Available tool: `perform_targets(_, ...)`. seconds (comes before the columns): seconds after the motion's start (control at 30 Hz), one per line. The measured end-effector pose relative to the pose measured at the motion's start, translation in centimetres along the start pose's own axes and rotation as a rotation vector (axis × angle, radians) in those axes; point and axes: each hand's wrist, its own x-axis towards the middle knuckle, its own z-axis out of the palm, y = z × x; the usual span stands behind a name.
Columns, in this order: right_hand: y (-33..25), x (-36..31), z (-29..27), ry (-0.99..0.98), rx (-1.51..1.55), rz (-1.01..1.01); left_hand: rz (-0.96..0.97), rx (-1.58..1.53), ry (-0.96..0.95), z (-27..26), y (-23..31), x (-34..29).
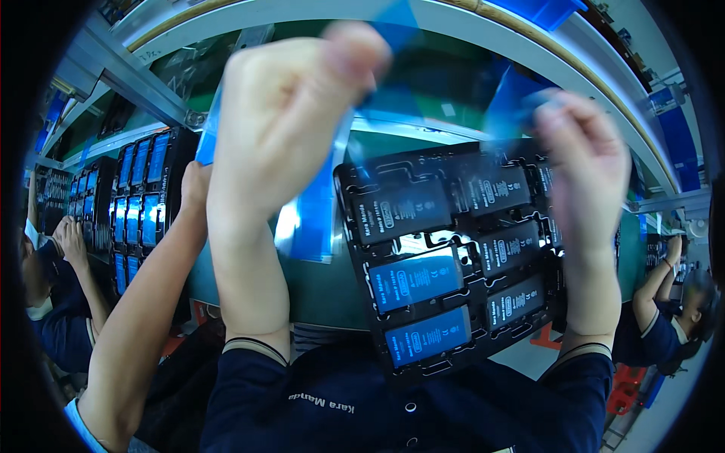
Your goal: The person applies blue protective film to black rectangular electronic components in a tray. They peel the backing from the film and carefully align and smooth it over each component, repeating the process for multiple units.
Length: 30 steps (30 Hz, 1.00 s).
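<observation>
Both of my hands are raised over a black moulded tray [445,370] of flat phone batteries and smeared by motion. My left hand [283,113] is closed in a pinch, with blue translucent film [396,26] at its fingertips. Blue film [504,102] also hangs from the pinched fingers of my right hand [585,147], above the tray's far right. I cannot tell whether it is one piece or two. In the tray's near left lie blue-faced batteries [415,279]; the others, such as the battery [510,249] beside them, look black.
Blue film sheets [313,219] lie on the green table [302,294] left of the tray. Another person's arm [151,294] reaches in from the left, near stacked trays [140,192] of batteries. A white shelf edge [483,26] crosses the far side. Other people sit at both sides.
</observation>
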Motion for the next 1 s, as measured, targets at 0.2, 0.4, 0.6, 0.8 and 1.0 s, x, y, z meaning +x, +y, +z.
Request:
perform_targets(0.2,-1.1,2.1,-4.5,0.111,0.074,-0.275,-0.256,0.435,-0.019,0.0,-2.1,0.3)
perform_targets(0.4,1.5,-2.1,3.8,-0.212,0.095,0.553,-0.240,0.548,-0.541,-0.4,-3.0,-2.2)
perform_targets(0.6,2.3,-2.6,4.0,-0.245,0.010,0.593,-0.215,0.442,-0.605,-1.5,-2.4,-1.9)
perform_targets(0.8,2.3,-2.4,4.3,-0.272,-0.021,0.622,-0.282,0.534,-0.605,-1.6,-1.5,-2.3)
perform_targets(1.0,2.3,-2.4,4.1,-0.272,-0.030,0.636,-0.283,0.504,-0.622,-1.9,-0.6,-2.3)
